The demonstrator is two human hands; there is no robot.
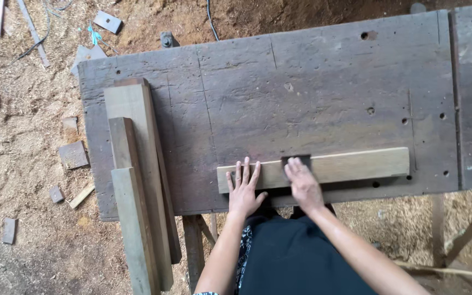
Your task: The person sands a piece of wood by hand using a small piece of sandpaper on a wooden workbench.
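The plank (350, 165) lies along the near edge of the bench (312, 98). The left hand (243, 191) is flat and open on its left part, holding nothing. The right hand (303, 183) presses a dark pad (296, 160) on its middle. The sanding looks partly done; the right part seems untouched.
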